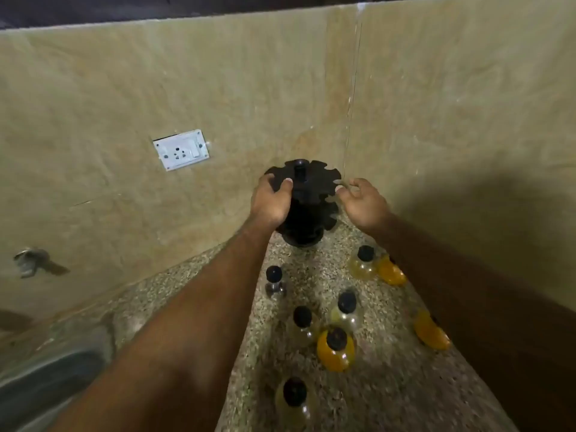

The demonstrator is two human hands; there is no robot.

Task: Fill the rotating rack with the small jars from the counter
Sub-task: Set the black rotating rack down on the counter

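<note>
A black rotating rack with notched tiers stands in the corner of the speckled counter. No jar sits in its visible slots. My left hand grips the left edge of its top tier. My right hand touches the right edge with fingers spread. Several small black-capped jars stand on the counter in front: a clear one, a pale yellow one, an orange-filled one, another orange one partly behind my right forearm.
Beige tiled walls meet right behind the rack. A white wall socket is on the left wall, a metal tap lower left, and a steel sink at the bottom left beside the counter.
</note>
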